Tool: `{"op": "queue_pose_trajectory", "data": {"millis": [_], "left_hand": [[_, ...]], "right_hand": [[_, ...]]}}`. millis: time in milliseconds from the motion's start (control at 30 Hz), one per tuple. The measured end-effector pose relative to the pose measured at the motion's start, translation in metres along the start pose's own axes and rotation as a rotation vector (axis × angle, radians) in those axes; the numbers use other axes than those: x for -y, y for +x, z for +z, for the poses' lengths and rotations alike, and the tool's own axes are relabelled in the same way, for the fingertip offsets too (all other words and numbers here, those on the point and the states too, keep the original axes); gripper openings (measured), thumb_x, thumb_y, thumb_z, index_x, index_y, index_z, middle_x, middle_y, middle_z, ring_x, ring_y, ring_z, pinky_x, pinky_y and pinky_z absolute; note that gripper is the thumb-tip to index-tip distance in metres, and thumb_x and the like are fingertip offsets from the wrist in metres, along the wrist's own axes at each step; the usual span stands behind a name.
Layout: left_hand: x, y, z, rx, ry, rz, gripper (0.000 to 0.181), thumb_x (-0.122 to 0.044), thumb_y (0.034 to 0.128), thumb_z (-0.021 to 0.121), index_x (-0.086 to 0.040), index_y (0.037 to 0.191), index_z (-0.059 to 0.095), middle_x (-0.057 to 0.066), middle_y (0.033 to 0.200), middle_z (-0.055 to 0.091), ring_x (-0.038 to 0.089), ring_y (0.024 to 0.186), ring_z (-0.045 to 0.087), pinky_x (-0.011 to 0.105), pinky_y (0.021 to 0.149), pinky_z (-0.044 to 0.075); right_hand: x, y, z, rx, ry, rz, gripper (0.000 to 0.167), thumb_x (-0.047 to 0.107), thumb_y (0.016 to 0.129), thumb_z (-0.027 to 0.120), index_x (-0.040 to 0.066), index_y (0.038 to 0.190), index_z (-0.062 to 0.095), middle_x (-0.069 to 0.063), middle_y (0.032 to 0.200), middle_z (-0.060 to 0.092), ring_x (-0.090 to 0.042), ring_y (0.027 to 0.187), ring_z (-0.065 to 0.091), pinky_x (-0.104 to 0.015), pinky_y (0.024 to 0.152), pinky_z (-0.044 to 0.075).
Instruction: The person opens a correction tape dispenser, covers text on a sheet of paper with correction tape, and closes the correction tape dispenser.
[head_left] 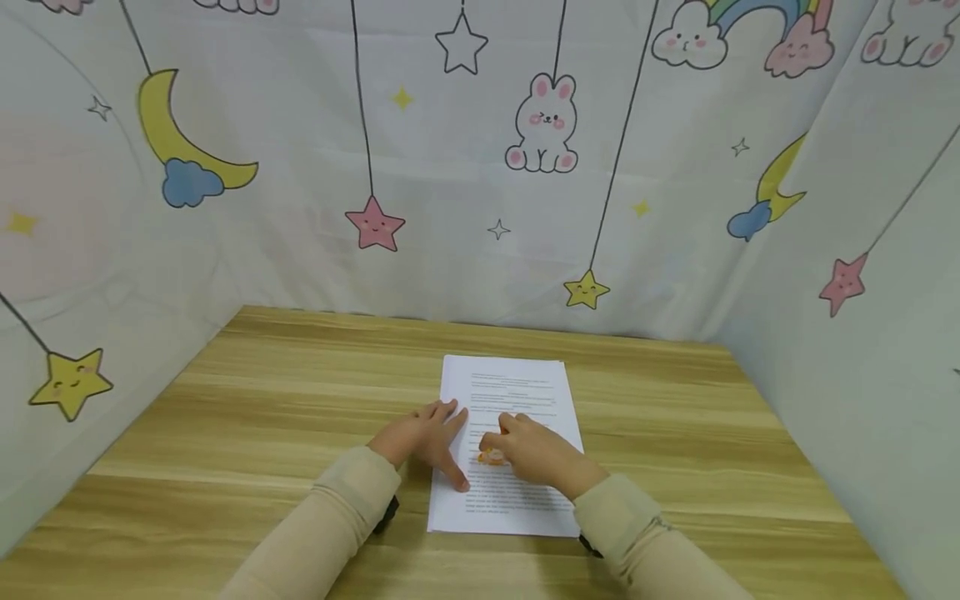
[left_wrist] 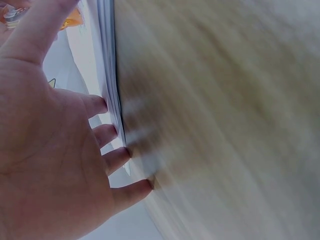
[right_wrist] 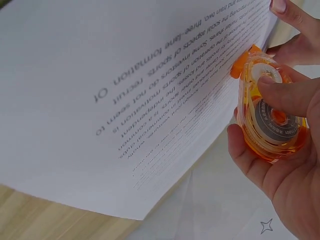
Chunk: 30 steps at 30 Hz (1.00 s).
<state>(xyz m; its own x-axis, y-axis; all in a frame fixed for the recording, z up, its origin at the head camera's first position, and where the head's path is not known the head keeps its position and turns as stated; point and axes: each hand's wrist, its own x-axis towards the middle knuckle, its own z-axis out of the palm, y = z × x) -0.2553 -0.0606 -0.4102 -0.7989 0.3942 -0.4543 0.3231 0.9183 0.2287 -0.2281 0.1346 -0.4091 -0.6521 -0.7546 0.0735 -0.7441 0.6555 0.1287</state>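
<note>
My right hand (head_left: 538, 450) grips an orange see-through correction tape (right_wrist: 276, 131) between thumb and fingers. The tip of the correction tape is at the printed lines of the top sheet of paper (head_left: 517, 512), around the middle of the page. In the right wrist view, its round reel shows through the clear case. Spread across the left edge of the paper, my left hand (head_left: 426, 437) rests with its thumb and fingers extended. The left wrist view shows several sheets stacked (left_wrist: 107, 55), with some of that hand's fingertips touching the stack's edge and the little finger on the table.
The paper lies on a wood-grain table (head_left: 300, 392). Behind it and at both sides hangs a white cloth (head_left: 465, 275) printed with stars, moons, clouds and rabbits. Dark bands (head_left: 386, 515) show under the sleeves at both wrists.
</note>
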Motion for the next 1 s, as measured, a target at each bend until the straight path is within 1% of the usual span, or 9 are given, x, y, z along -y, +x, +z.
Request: {"op": "queue_pose_trajectory", "data": {"millis": [100, 333, 500, 700, 1000], "left_hand": [[-0.001, 0.002, 0.002, -0.004, -0.012, -0.003, 0.113, -0.062, 0.0628, 0.073, -0.016, 0.149, 0.015, 0.006, 0.156, 0.008, 0.03, 0.143, 0.006, 0.052, 0.112, 0.018], [-0.004, 0.005, 0.003, 0.001, -0.001, -0.007, 0.114, -0.063, 0.062, 0.073, -0.016, 0.149, 0.015, 0.007, 0.156, 0.008, 0.031, 0.143, 0.006, 0.052, 0.112, 0.018], [-0.005, 0.005, 0.002, 0.012, -0.013, -0.017, 0.116, -0.064, 0.0612, 0.073, -0.017, 0.149, 0.014, 0.007, 0.156, 0.005, 0.031, 0.143, 0.004, 0.052, 0.112, 0.018], [-0.005, 0.005, 0.002, 0.013, -0.028, -0.012, 0.116, -0.062, 0.0615, 0.074, -0.016, 0.149, 0.013, 0.007, 0.156, 0.005, 0.031, 0.143, 0.004, 0.052, 0.112, 0.017], [0.0, 0.006, 0.001, 0.035, -0.029, -0.008, 0.115, -0.06, 0.0644, 0.073, -0.015, 0.149, 0.009, 0.009, 0.156, 0.001, 0.032, 0.143, 0.0, 0.054, 0.113, 0.011]], "right_hand": [[-0.001, -0.002, 0.0, 0.012, -0.01, -0.011, 0.03, 0.006, 0.082, 0.065, 0.024, 0.106, 0.062, -0.002, 0.088, 0.053, -0.014, 0.071, 0.05, -0.025, 0.065, 0.048], [-0.004, -0.007, 0.0, -0.003, -0.018, -0.023, 0.031, 0.005, 0.081, 0.066, 0.023, 0.105, 0.062, -0.002, 0.088, 0.053, -0.015, 0.071, 0.051, -0.025, 0.065, 0.048], [-0.006, -0.011, 0.0, -0.002, -0.012, -0.009, 0.03, 0.005, 0.081, 0.066, 0.024, 0.104, 0.062, -0.002, 0.088, 0.053, -0.014, 0.07, 0.05, -0.025, 0.065, 0.048], [-0.011, -0.017, 0.0, 0.0, 0.005, 0.006, 0.03, 0.004, 0.081, 0.065, 0.024, 0.103, 0.062, 0.0, 0.086, 0.052, -0.014, 0.07, 0.05, -0.026, 0.066, 0.048], [-0.024, -0.031, 0.003, -0.032, -0.005, 0.008, 0.022, 0.01, 0.083, 0.064, 0.024, 0.1, 0.063, 0.0, 0.082, 0.051, -0.015, 0.068, 0.048, -0.025, 0.062, 0.044]]}}
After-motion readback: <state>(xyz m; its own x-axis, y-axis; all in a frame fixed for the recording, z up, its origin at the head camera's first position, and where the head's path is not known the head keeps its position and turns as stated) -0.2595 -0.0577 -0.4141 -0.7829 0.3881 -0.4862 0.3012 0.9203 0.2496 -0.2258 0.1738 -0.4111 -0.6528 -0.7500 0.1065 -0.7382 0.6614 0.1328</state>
